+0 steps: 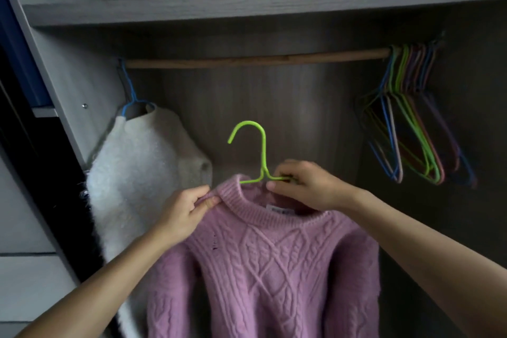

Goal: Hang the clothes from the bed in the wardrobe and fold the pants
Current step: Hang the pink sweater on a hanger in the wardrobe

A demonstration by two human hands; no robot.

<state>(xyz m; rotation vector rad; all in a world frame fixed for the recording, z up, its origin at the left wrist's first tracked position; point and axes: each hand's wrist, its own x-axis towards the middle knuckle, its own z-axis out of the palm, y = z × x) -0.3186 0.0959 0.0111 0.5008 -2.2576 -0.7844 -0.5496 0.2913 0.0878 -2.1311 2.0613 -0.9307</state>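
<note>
1. Sweater (263, 255) (pink, cable knit) is held up in front of the open wardrobe on a green hanger (264, 151). The hanger arms sit inside the collar and the hook stands up free, touching nothing.
2. Left hand (186, 211): thumb and fingers pinch the collar rib at its left edge. The pinch is narrow, with knit bunched between the fingertips.
3. Right hand (304, 186): fingers curl round the hanger's right arm, just right of the stem. The thumb lies below it against the collar.
4. Rod (258, 59) runs above both grips, well apart from the hook.
5. Left of the left-hand pinch, a white top (142, 173) hangs on a blue hanger (131, 90) at the rod's left end. Its edge is near the left wrist.
6. Up and right of the right-hand grip, spare hangers (411, 132) are bunched at the rod's right end, well apart from the hand.
7. Shelf (247, 3) sits above the rod.
8. Below both grips, the sweater's body and sleeves hang down past the frame's bottom edge.
</note>
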